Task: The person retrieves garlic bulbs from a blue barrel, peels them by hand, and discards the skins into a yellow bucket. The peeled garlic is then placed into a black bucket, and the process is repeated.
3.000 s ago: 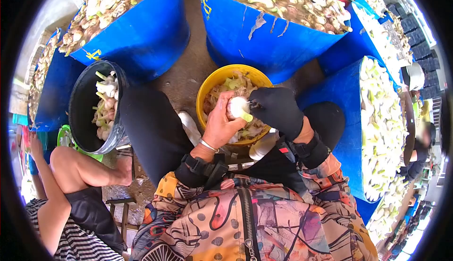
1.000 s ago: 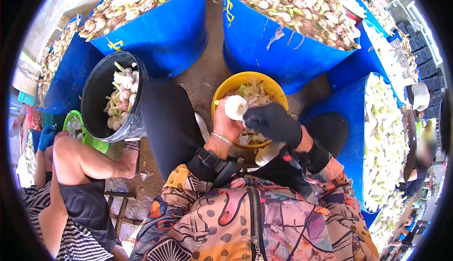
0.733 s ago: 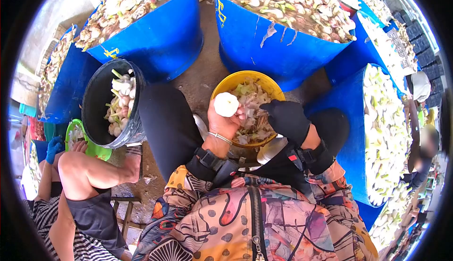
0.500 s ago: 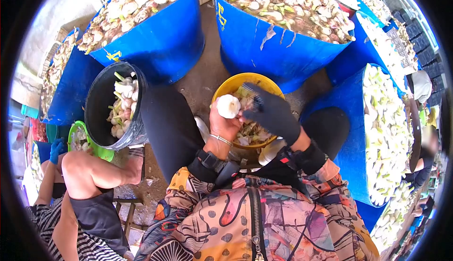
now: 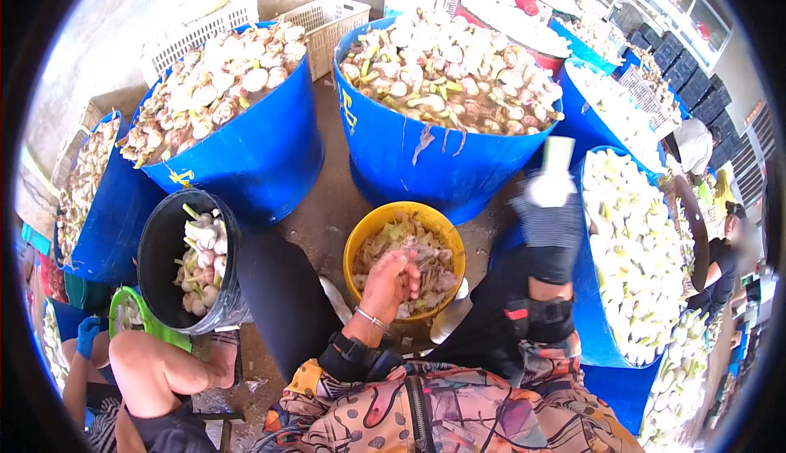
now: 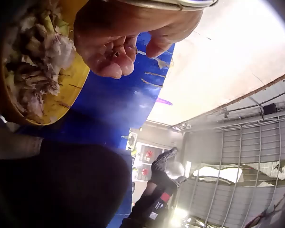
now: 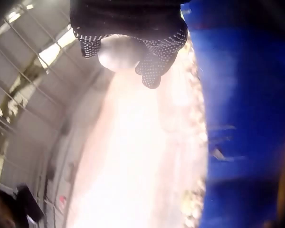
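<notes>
My right hand [image 5: 544, 236], in a dark glove, grips a white garlic bulb [image 5: 550, 188] whose pale green stem points away from me. It is held up beside the right-hand blue barrel [image 5: 583, 289]. In the right wrist view the bulb [image 7: 118, 53] shows between dotted glove fingers [image 7: 157, 61]. My bare left hand [image 5: 388, 286] hovers over a yellow bucket [image 5: 354, 248] of garlic skins [image 5: 426, 248]. In the left wrist view its fingers [image 6: 115, 66] are loosely curled with nothing seen in them.
Large blue barrels heaped with garlic [image 5: 458, 68] stand ahead. A black bucket [image 5: 155, 260] with garlic bulbs is on my left, near a green basket [image 5: 154, 322]. Another person's bent leg [image 5: 168, 371] is at lower left. Pale crates [image 5: 327, 23] stand behind.
The garlic bulb has passed from my left hand to my right, which has swung out to the right. My left hand stays over the yellow bucket. The head view has tilted up.
</notes>
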